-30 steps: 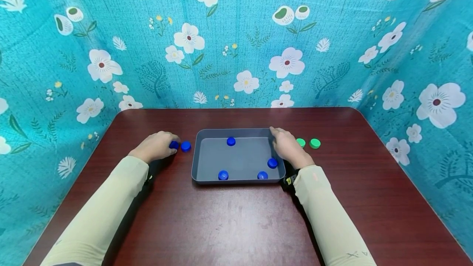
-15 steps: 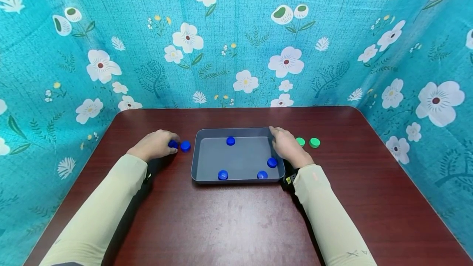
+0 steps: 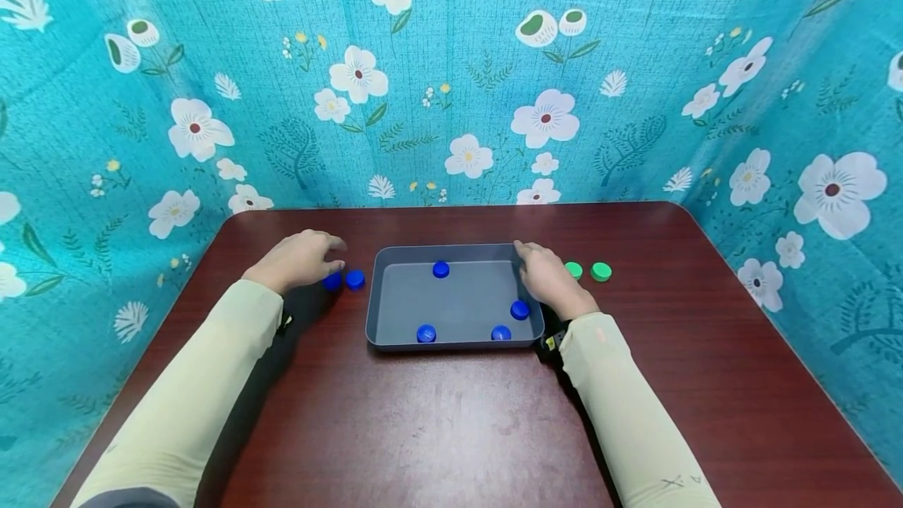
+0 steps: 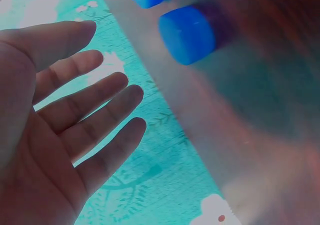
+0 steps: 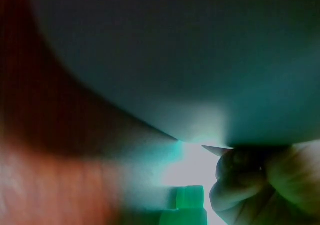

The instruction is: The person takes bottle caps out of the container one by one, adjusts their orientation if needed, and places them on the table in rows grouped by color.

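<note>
Grey-walled, the tray [image 3: 458, 296] corralled four blue caps [image 3: 519, 310] while the right hand [image 3: 549, 277], fingers curled on its right side, apparently steadied it; the left hand [image 3: 299, 259], empty, fingers parted, hovered near two outlying caps [image 3: 355, 280], a floral curtain [image 3: 423, 171] beyond.

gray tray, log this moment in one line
left hand: empty, beside two blue caps | right hand: on right side of gray tray | in tray: four blue caps | right of tray: two green caps
</note>
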